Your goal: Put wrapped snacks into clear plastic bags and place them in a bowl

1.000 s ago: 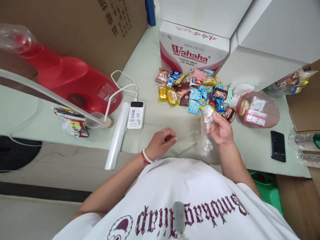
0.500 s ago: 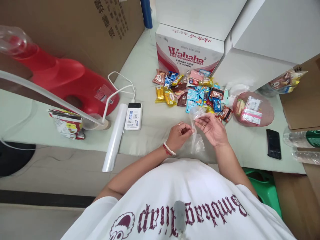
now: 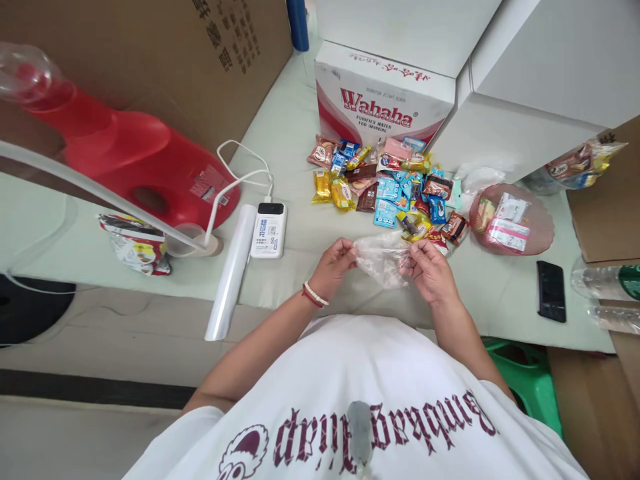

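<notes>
A clear plastic bag [image 3: 383, 261] is stretched sideways between my two hands, just above the table's front part. My left hand [image 3: 333, 267], with a white bead bracelet and a red cord at the wrist, pinches one edge of it. The opposite edge is pinched by my right hand [image 3: 431, 272]. Beyond the bag lies a pile of wrapped snacks [image 3: 393, 190] in yellow, blue, brown and red wrappers. To its right a pink translucent bowl [image 3: 540, 230] holds a few wrapped pieces.
Behind the snacks stands a Wahaha carton [image 3: 385, 93]. A power bank [image 3: 269, 233] with a white cable and a plastic roll [image 3: 230, 277] lie left. A red plastic container [image 3: 145, 160] is farther left. At right are a phone [image 3: 551, 292] and clear bottles [image 3: 600, 280].
My hands have moved apart, the left one leftward and the right one slightly right. The bag, bunched and hanging before, is now spread wide between them.
</notes>
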`<state>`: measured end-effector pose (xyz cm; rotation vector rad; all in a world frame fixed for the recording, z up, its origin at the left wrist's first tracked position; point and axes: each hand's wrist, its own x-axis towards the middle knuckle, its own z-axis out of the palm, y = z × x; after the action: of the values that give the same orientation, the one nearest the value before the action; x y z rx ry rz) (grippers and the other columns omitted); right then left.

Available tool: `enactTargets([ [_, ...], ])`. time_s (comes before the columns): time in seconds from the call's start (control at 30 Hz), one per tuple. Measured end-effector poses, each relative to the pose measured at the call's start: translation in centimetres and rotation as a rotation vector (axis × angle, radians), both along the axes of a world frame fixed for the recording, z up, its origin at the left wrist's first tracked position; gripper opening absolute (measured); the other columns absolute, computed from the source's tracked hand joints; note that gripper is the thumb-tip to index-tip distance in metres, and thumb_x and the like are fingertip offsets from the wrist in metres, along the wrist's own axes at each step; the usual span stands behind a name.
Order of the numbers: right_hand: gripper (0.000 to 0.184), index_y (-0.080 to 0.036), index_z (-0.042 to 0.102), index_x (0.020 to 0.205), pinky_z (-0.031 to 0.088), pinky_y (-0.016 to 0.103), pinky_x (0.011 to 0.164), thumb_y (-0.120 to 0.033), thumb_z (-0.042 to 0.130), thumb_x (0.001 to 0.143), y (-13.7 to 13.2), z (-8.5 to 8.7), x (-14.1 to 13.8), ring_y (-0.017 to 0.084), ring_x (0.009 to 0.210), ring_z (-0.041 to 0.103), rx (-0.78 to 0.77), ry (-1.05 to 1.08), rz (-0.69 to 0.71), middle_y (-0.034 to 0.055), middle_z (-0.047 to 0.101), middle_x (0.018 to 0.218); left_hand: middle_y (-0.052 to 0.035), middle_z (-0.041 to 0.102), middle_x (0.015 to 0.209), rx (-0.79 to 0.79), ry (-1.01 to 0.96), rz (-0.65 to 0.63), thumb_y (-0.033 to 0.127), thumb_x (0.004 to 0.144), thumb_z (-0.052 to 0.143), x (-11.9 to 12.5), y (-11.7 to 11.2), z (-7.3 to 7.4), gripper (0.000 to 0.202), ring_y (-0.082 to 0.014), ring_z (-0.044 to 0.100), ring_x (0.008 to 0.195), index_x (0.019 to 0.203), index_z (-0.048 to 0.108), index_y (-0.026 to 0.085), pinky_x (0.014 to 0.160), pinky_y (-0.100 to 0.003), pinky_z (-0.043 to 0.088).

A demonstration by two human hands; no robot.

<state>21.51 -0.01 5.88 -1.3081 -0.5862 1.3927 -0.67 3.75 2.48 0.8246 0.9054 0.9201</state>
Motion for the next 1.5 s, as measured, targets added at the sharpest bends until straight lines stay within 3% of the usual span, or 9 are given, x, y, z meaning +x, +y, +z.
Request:
enactTargets([
  [0.13, 0.043, -0.023, 0.06, 0.082, 0.049, 0.018, 0.047, -0.046, 0.092, 0.067, -0.3, -0.8, -0.8, 0.007, 0.054, 0.056, -0.02, 0.031, 0.019, -0.0047, 0.065, 0.076, 0.0002, 0.067, 0.092, -0.273, -0.202, 0.03, 0.057, 0.073, 0.083, -0.2, 0.2, 0.4, 0.05, -0.0164, 0.068, 0.088, 0.089, 0.051, 0.022, 0.084, -0.038, 0.059],
  [0.27, 0.032, -0.024, 0.061, 0.084, 0.05, 0.021, 0.057, -0.047, 0.083, 0.081, -0.7, -1.4, -2.5, 0.008, 0.059, 0.057, 0.133, -0.11, 0.08, -0.0039, 0.065, 0.077, -0.0036, 0.068, 0.09, -0.435, -0.117, 0.024, 0.072, 0.072, 0.076, 0.6, 0.0, 0.3, 0.059, -0.0174, 0.068, 0.079, 0.095, 0.058, 0.02, 0.068, -0.032, 0.058],
  [0.37, 0.026, -0.024, 0.063, 0.086, 0.053, 0.025, 0.071, -0.046, 0.077, 0.088, -0.8, -1.3, -3.1, 0.012, 0.073, 0.062, 0.226, -0.266, 0.152, -0.001, 0.067, 0.085, -0.0003, 0.067, 0.082, -0.427, 0.014, -0.046, 0.047, 0.06, 0.092, 0.8, -0.4, -0.4, 0.053, -0.0137, 0.064, 0.072, 0.089, 0.059, 0.018, 0.065, -0.028, 0.054],
  [0.5, 0.032, -0.027, 0.057, 0.089, 0.053, 0.025, 0.067, -0.051, 0.077, 0.085, -0.1, -1.7, -2.4, 0.014, 0.079, 0.064, 0.168, -0.181, -0.021, -0.0023, 0.068, 0.091, 0.0025, 0.064, 0.076, -0.403, -0.048, -0.113, 0.025, 0.049, 0.096, 0.4, -1.2, -1.3, 0.05, -0.0122, 0.063, 0.07, 0.079, 0.058, 0.016, 0.07, -0.03, 0.054],
  [0.67, 0.04, -0.026, 0.052, 0.086, 0.045, 0.022, 0.046, -0.053, 0.079, 0.078, 0.6, -3.5, -1.8, 0.012, 0.056, 0.056, -0.028, -0.182, -0.108, -0.0055, 0.064, 0.074, 0.0077, 0.056, 0.074, -0.367, -0.12, 0.005, 0.03, 0.057, 0.092, 0.2, -1.4, -1.3, 0.048, -0.0042, 0.052, 0.057, 0.084, 0.054, 0.02, 0.057, -0.021, 0.048],
  [0.83, 0.031, -0.026, 0.052, 0.09, 0.034, 0.022, 0.042, -0.052, 0.069, 0.089, 0.3, -4.6, -1.9, 0.009, 0.045, 0.044, 0.057, -0.401, 0.001, -0.0079, 0.059, 0.064, 0.009, 0.051, 0.068, -0.29, -0.033, 0.079, 0.041, 0.068, 0.086, -0.8, -0.2, -1.1, 0.042, -0.0011, 0.033, 0.046, 0.088, 0.055, 0.02, 0.045, -0.017, 0.03],
  [1.07, 0.03, -0.027, 0.056, 0.088, 0.045, 0.026, 0.061, -0.053, 0.071, 0.089, 0.2, -3.6, -3.0, 0.013, 0.061, 0.051, 0.231, -0.356, 0.04, -0.0038, 0.061, 0.075, -0.0005, 0.062, 0.09, -0.351, 0.193, 0.034, 0.049, 0.063, 0.09, 0.0, 0.0, -1.4, 0.055, -0.0114, 0.06, 0.076, 0.093, 0.054, 0.021, 0.063, -0.023, 0.051],
  [1.3, 0.034, -0.028, 0.052, 0.092, 0.054, 0.027, 0.071, -0.054, 0.074, 0.085, 0.9, -3.1, -2.4, 0.014, 0.082, 0.063, 0.187, -0.185, -0.106, -0.002, 0.069, 0.1, 0.0002, 0.061, 0.096, -0.067, 0.046, -0.095, 0.021, 0.058, 0.082, -0.2, -0.3, -1.4, 0.047, -0.0122, 0.059, 0.082, 0.101, 0.063, 0.019, 0.075, -0.026, 0.052],
  [1.5, 0.042, -0.027, 0.046, 0.089, 0.034, 0.023, 0.04, -0.056, 0.076, 0.081, 1.6, -4.0, -0.8, 0.01, 0.044, 0.045, 0.05, -0.19, -0.152, -0.0075, 0.064, 0.069, -0.0027, 0.055, 0.09, 0.264, 0.588, -0.122, 0.014, 0.067, 0.069, -3.0, 0.9, -1.8, 0.012, -0.0141, 0.054, 0.077, 0.078, 0.071, 0.018, 0.082, -0.033, 0.053],
])
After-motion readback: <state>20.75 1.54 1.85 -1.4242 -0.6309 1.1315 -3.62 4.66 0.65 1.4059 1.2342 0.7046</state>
